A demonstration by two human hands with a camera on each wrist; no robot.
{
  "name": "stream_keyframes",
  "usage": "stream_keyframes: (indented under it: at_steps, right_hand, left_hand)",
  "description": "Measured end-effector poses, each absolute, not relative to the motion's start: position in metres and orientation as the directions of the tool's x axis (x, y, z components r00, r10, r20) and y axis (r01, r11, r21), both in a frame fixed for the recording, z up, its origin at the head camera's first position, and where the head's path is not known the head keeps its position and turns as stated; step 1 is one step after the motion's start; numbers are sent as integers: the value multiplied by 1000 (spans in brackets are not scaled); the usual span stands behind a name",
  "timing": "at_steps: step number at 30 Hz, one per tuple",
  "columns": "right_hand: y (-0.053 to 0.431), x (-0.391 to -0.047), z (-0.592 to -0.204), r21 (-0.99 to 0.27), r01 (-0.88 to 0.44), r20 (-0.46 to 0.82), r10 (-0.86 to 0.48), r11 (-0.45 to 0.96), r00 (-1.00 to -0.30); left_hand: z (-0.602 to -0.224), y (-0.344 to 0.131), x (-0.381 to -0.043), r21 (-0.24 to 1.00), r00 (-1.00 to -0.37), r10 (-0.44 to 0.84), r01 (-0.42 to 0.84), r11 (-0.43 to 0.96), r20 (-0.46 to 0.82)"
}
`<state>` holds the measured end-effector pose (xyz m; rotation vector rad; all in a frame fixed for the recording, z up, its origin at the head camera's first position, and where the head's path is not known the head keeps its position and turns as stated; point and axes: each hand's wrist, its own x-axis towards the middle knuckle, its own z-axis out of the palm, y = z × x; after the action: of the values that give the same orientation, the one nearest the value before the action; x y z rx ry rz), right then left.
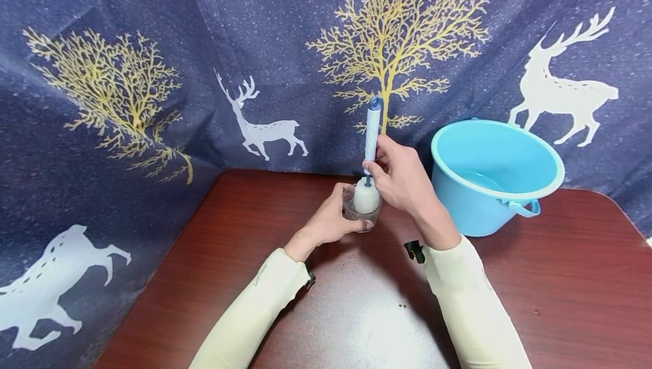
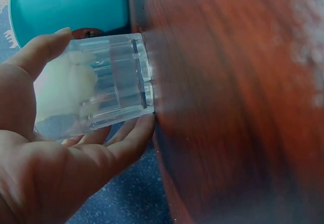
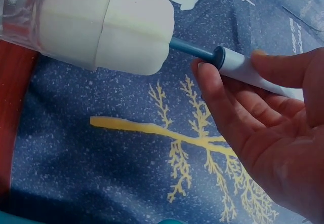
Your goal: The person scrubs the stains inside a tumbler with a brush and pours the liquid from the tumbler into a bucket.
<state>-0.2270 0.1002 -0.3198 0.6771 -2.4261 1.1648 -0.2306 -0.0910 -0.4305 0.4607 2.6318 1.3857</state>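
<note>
Head view, standing here: a pale blue-handled brush with a white sponge head (image 1: 372, 131) runs down into a clear, see-through cup (image 2: 119, 77), and that line-up is the relation that counts. Brush long axis near upright, handle top leaning slightly to the person's right; the cup stands mouth up, so both axes roughly match.

Right hand (image 1: 404, 174) is above and to the right of the cup, thumb and fingers pinching the handle's lower end, just above the thin dark blue stem. Left hand (image 1: 328, 219) is lower, on the cup's left side, gripping it with the thumb on the near side and fingers round the other. Left is the nearer hand to the cup, right the nearer to the handle.

Right wrist view: sponge is partly inside the cup, the stem end sticking out past the rim; whether the sponge touches the cup bottom, can't tell. Left wrist view: cup base sits right at the dark red wooden surface (image 1: 244, 210); actual contact is hard to judge.

Light blue plastic bucket (image 1: 468, 205) stands on the surface to the right, just beside the right forearm, well apart from the left hand. Dark blue printed cloth (image 1: 285, 29) hangs behind.
</note>
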Motion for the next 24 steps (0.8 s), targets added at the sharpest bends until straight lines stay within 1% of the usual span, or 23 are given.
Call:
stream_keyframes:
  at_steps: [10,24]
  right_hand:
    - [98,-225,-318,-613,-536,486,-259,580,-835]
    - [97,-222,-317,-580,-542,501,-258,608,-826]
  left_hand:
    - [-429,-91,-231,824,-940,339,214,524,29]
    - [-430,-92,-230,834,-939,344,215,508,33]
